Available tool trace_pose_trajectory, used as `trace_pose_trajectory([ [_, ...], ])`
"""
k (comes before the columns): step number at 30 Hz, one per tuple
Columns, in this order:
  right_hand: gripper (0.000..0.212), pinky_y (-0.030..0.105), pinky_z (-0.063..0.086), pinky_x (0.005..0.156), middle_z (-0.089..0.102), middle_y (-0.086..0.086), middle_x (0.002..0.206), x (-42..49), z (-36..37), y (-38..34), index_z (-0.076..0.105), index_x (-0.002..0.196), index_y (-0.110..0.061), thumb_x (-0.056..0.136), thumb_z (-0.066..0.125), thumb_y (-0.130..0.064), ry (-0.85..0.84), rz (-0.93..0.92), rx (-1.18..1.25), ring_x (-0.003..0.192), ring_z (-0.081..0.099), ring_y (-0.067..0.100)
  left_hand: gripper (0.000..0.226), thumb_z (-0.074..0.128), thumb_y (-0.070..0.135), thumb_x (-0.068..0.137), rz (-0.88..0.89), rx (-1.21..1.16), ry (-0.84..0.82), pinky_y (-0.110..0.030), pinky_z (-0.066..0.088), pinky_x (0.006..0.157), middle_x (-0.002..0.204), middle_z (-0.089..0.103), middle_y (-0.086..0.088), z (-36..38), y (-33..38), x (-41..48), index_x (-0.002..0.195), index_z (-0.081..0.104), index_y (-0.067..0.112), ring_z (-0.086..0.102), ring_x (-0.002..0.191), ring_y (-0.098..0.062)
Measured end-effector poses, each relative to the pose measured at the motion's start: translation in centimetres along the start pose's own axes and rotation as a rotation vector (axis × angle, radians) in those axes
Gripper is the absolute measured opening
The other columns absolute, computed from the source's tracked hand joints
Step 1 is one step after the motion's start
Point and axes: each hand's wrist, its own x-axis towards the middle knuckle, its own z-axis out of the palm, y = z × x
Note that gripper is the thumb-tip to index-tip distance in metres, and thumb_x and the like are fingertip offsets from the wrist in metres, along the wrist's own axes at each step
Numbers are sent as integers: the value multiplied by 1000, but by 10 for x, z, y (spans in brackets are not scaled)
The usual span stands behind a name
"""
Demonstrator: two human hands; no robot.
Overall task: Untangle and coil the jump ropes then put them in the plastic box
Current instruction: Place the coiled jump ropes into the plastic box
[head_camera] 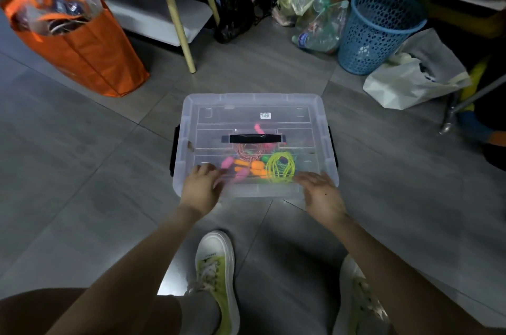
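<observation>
A clear plastic box (252, 104) with its lid on and a black handle (256, 138) sits on the grey tiled floor in front of me. Through the lid I see jump ropes inside: a coiled yellow-green rope (281, 167), orange handles (253, 167), pink handles (228, 163) and a reddish rope (245, 152). My left hand (201, 187) rests on the lid's near left edge with its fingers laid flat. My right hand (321, 192) rests on the near right corner, fingers spread and relaxed. Both hands look slightly blurred.
An orange bag (82, 44) stands far left beside a white table with wooden legs (179, 22). A blue mesh basket (375, 31), plastic bags (315, 14) and a white bag (410, 80) crowd the far right. My green shoes (215, 269) are below the box.
</observation>
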Motion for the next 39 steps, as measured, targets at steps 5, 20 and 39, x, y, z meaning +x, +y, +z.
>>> trace_pose_trajectory([
  [5,46,51,32,104,54,13,132,17,-4,15,50,130,-10,85,59,-16,123,379,-25,121,50,33,47,57,26,89,-410,-13,191,-48,42,85,118,54,-25,-3,-35,14,133,48,12,50,102,-44],
  [20,115,49,29,107,16,12,154,49,-2,53,-1,148,-16,69,77,-46,-31,981,626,138,26,34,62,70,31,81,-981,-1191,177,-32,47,79,121,57,-15,8,-84,40,129,47,-2,58,108,-31],
  [39,109,45,27,105,31,21,140,66,-8,39,16,146,-8,64,83,-32,128,883,319,125,32,41,32,57,21,91,-801,-558,279,-41,47,90,123,48,-18,0,-55,45,113,58,-2,57,101,-37],
])
